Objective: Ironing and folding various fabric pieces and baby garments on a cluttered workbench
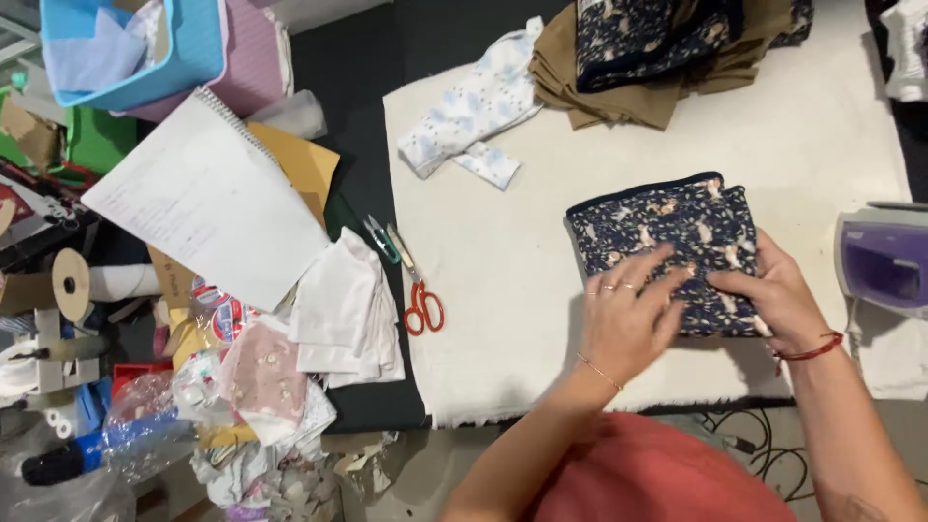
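A folded piece of navy patterned cloth lies flat on the white padded cover of the work surface, and both hands rest on its near edge. The left hand lies palm down with its fingers spread across the cloth's lower left part, while the right hand covers the lower right corner, fingers close together and seemingly pinching a fold, though the grip is partly hidden. Red-handled scissors lie well to the left, a purple iron just right.

crinkly clear packets, lower left
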